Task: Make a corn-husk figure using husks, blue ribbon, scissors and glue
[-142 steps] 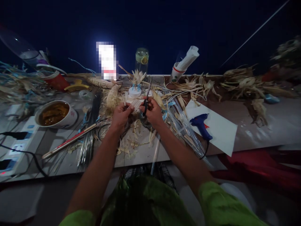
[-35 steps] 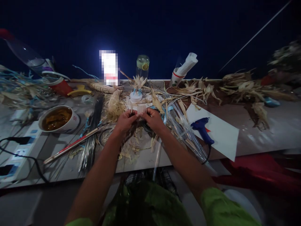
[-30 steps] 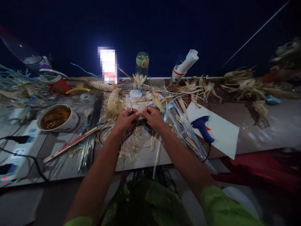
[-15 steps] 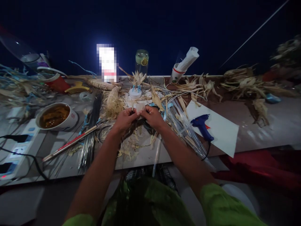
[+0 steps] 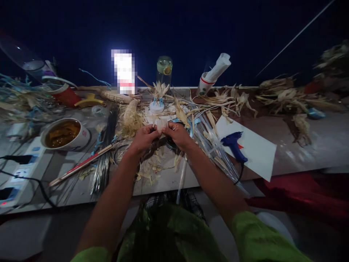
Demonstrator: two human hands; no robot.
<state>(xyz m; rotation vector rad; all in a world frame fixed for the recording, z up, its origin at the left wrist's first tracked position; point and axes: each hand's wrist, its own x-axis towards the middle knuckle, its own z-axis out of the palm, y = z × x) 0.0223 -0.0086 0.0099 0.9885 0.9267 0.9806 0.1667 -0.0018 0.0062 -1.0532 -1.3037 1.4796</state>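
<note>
Between my two hands is a pale, flat piece of corn husk (image 5: 162, 124), pinched at its lower edge by fingertips on both sides. My left hand (image 5: 145, 138) is closed on its left side, and my right hand (image 5: 177, 135) is closed on its right. Just beyond stands a white round base (image 5: 157, 107) topped by a spiky bunch of husk (image 5: 160, 90) tied with blue string. A corn cob (image 5: 131, 111) with dry silk (image 5: 132, 125) lies left of it. Husk scraps (image 5: 149, 174) are strewn below my hands.
To the right, a blue glue gun (image 5: 234, 145) rests on a white sheet (image 5: 260, 154) beside clear glue sticks (image 5: 208, 140). At left are a bowl of brown liquid (image 5: 83, 133), a bundle of wires (image 5: 102, 171) and a power strip (image 5: 29, 171). A bottle (image 5: 164, 69) stands behind.
My hands stay nearly in place, with the husk piece still pinched between them. It shows slightly more of its pale face now. The surrounding things have not moved.
</note>
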